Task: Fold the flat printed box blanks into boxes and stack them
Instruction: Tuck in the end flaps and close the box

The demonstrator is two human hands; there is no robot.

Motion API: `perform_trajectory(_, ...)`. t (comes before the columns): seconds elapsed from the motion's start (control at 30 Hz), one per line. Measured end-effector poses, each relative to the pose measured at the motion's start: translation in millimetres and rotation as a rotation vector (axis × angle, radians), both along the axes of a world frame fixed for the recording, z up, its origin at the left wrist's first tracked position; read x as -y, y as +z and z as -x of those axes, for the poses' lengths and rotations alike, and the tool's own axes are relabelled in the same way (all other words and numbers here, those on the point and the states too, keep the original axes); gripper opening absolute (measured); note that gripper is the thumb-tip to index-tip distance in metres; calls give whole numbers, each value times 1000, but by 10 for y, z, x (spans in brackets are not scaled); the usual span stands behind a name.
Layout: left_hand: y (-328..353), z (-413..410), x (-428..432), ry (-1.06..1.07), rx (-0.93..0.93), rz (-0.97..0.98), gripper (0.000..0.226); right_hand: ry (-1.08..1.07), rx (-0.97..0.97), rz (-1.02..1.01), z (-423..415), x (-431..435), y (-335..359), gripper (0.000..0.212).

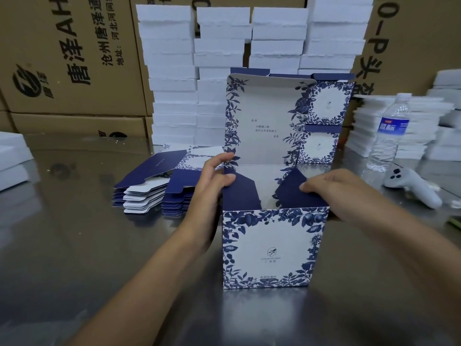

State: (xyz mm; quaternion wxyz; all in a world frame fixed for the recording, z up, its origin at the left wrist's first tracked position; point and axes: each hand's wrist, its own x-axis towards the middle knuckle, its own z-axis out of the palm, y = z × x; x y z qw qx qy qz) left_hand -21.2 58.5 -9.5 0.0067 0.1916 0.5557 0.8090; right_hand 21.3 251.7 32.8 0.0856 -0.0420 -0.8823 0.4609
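An erected blue-and-white floral box stands on the metal table in front of me, its lid upright and its dark-blue side flaps angled inward. My left hand grips the box's left wall at the top, fingers on the left flap. At the box's right wall, my right hand presses its fingertips on the right flap. A pile of flat box blanks lies to the left. Two finished boxes stand stacked behind the open lid at the right.
Tall stacks of white foam inserts line the back, with more foam sheets at the right and left edges. A water bottle and a white controller sit on the right. Brown cartons form the back wall.
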Motion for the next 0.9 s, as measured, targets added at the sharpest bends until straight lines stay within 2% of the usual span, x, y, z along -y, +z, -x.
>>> perform_trajectory(0.07,4,-11,-2,-13,-7,14,36,-44,18,91,31,36,-4,35)
perform_trajectory(0.13,8,-31,-3,-27,-26,32,31,-107,1,226,53,86,-3,14)
perform_trajectory(0.2,14,-49,-2,-38,-38,49,32,-116,-14,338,78,123,-11,7)
perform_trajectory(0.27,8,-48,2,-42,-45,65,34,-123,-21,378,100,130,-17,12)
perform_trajectory(0.37,4,-39,9,-25,-51,95,34,-146,-45,300,137,92,-13,25)
perform_trajectory(0.47,6,-37,3,-15,-58,113,34,-155,-15,259,155,69,14,16)
perform_trajectory(0.53,10,-39,0,-22,-59,110,34,-159,9,259,175,59,20,19)
perform_trajectory(0.73,16,-51,-22,-31,-74,127,33,-199,32,435,231,93,28,20)
perform_trajectory(0.9,11,-36,-25,-37,-72,134,34,-242,10,354,283,84,42,21)
